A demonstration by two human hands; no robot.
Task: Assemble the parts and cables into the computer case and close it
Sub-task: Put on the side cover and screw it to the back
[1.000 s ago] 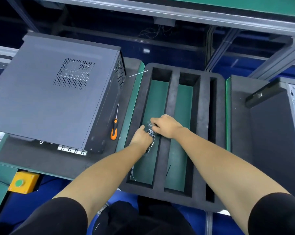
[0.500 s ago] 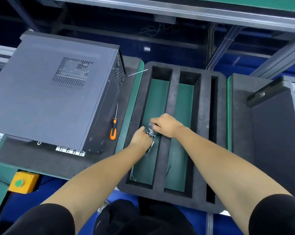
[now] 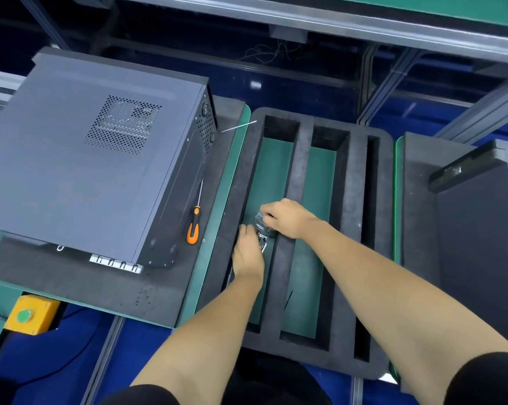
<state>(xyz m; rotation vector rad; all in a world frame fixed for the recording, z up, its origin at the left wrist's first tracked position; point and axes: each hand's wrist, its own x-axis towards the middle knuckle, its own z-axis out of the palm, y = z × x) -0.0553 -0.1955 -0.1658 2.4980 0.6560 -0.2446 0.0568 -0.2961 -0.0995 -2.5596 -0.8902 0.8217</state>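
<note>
A dark grey computer case (image 3: 95, 159) lies closed on its side on a black foam mat at the left. Over the leftmost slot of the black foam tray (image 3: 358, 229), both hands hold a small clear plastic bag (image 3: 261, 229) with small shiny parts in it. My left hand (image 3: 247, 252) grips its lower end, and my right hand (image 3: 288, 217) pinches its top. An orange-handled screwdriver (image 3: 193, 226) lies on the mat beside the case's right edge.
A white cable tie (image 3: 238, 126) lies at the tray's upper left corner. A second dark case (image 3: 486, 244) stands at the right. A yellow box with a green button (image 3: 27, 315) sits at the lower left. Metal frame rails cross the back.
Both hands have kept their hold on the small bag over the left slot, with only slight finger movement. The case and screwdriver have not moved.
</note>
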